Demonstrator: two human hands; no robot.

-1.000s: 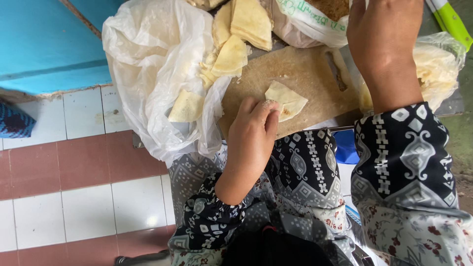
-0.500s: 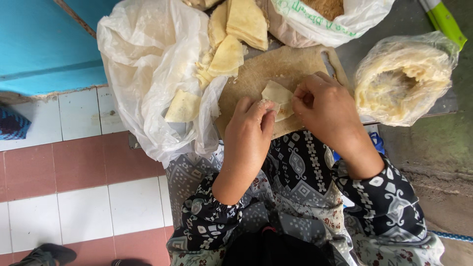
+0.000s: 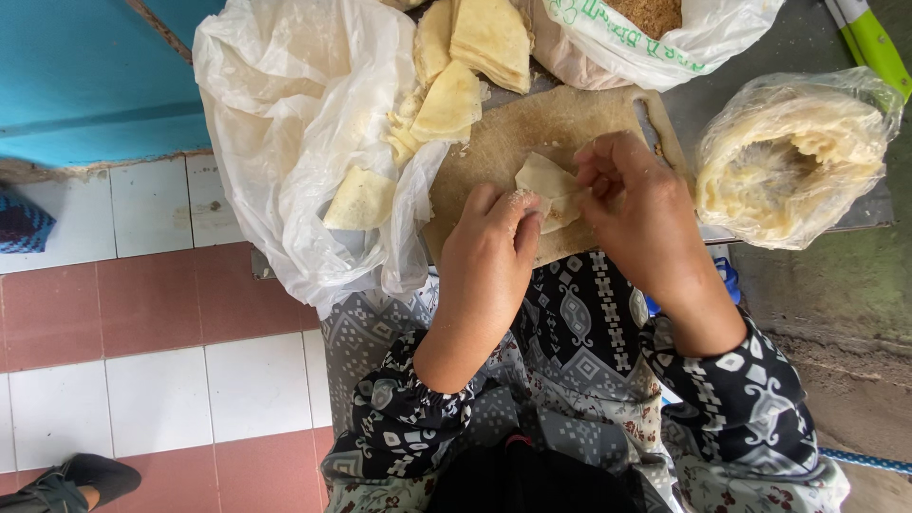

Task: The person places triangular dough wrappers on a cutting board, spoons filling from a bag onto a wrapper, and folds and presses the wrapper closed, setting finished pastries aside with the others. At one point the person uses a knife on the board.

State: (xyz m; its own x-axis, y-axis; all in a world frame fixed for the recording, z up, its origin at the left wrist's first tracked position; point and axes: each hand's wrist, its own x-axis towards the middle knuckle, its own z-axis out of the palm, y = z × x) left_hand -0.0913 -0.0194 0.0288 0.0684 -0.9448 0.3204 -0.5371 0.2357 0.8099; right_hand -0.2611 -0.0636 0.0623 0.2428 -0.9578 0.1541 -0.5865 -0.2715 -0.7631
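Tiled floor (image 3: 190, 380) in white and dull red squares, blue painted wall (image 3: 85, 85) at the upper left; work is done on a low wooden board (image 3: 532, 133) in front of the seated person, viewed from above. Left hand (image 3: 489, 256) rests palm-down on the near edge of the board, fingers curled onto the lower corner of a thin pale pastry sheet (image 3: 549, 190), apparently pinning it so that it cannot slide. Right hand (image 3: 636, 204) is closed in a pinch on the sheet's right edge, fingertips bunched together; the sheet is partly doubled over there, so the pinch looks like a fold being held or creased. Whether any filling sits inside the fold cannot be told. The sheet lies on the board between the two hands, touching both. Just beyond the board, a stack of folded pastry triangles (image 3: 475, 47) lies on an opened white plastic bag (image 3: 285, 123), with one more triangle (image 3: 359, 199) lower on the same plastic, within easy reach of the left hand. To the right, a clear bag of stacked round wrappers (image 3: 788, 157), mouth open toward the board. Top centre, a white sack of brown crumbly material (image 3: 655, 28). A dark shoe (image 3: 76, 480) at the lower left corner belongs to another person.
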